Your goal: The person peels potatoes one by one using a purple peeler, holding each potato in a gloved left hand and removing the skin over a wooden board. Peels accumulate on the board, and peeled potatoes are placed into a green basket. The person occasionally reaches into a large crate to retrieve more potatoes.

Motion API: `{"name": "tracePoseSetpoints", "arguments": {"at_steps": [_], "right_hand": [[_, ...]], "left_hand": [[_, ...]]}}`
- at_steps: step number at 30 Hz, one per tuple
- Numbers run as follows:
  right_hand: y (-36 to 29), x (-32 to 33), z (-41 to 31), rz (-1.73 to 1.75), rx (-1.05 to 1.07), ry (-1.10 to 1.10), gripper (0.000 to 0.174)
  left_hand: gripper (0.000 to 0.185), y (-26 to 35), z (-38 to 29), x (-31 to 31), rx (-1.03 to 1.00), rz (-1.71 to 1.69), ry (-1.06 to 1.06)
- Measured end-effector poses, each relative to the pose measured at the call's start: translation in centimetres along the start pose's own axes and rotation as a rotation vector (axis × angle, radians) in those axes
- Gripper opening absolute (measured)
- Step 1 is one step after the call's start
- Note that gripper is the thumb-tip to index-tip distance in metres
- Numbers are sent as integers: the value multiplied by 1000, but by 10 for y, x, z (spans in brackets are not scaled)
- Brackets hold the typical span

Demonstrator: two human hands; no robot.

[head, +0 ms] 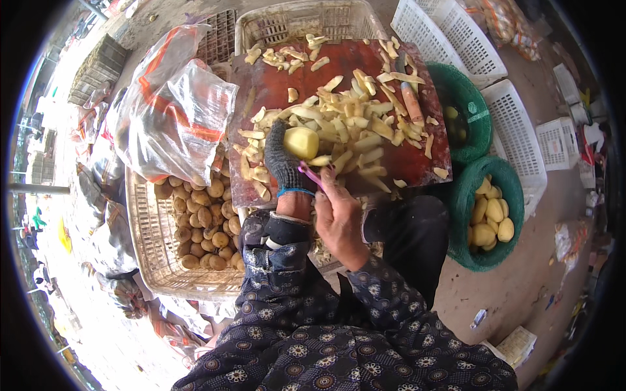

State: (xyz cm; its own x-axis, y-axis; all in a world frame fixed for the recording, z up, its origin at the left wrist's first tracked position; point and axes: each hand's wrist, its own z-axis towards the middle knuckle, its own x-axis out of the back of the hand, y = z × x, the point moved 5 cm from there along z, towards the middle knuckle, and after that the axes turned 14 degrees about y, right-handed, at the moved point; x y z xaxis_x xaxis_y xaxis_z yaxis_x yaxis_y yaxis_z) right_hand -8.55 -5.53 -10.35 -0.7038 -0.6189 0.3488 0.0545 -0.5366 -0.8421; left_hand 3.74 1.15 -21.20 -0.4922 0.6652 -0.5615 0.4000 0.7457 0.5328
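Note:
My left hand point(283, 155), in a dark grey knitted glove, grips a peeled yellow potato point(301, 142) over the red board point(337, 88). In my bare right hand point(337, 215) is a purple-handled peeler point(311, 175), close below the potato. A strip of peel point(320, 161) shows at the peeler's head, whose blade is too small to make out. Loose potato peelings point(352, 117) lie heaped across the board just beyond both hands. A knife with a worn reddish handle point(412, 103) rests among them on the right side.
Left of the board, a plastic crate point(146, 234) holds unpeeled potatoes point(205, 229), partly under a clear plastic bag point(171, 107). At right stand a green basket point(459, 244) of peeled potatoes point(489, 215), another green basket point(481, 107) and white crates point(521, 141). A crate point(308, 14) sits behind the board.

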Motion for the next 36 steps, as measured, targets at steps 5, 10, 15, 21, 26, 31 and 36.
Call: {"name": "tracePoseSetpoints", "arguments": {"at_steps": [5,10,15,21,26,31,36], "right_hand": [[14,21,17,-64,-10,-92,39],[-2,13,33,-81,154,-11,47],[0,9,20,-136,213,-29,54],[36,29,19,-126,135,-40,46],[22,12,45,342,-346,28,39],[10,-5,36,307,-320,41,41],[0,-2,12,271,-184,122,43]], "left_hand": [[38,21,-20,-32,14,-66,43],[41,20,-28,-34,115,-39,37],[43,23,-35,-38,133,-30,-94],[44,32,-28,-40,-338,442,-415],[57,37,-45,-40,-898,886,-355],[46,28,-40,-34,-546,418,-276],[28,17,-43,-22,-365,383,-312]]}}
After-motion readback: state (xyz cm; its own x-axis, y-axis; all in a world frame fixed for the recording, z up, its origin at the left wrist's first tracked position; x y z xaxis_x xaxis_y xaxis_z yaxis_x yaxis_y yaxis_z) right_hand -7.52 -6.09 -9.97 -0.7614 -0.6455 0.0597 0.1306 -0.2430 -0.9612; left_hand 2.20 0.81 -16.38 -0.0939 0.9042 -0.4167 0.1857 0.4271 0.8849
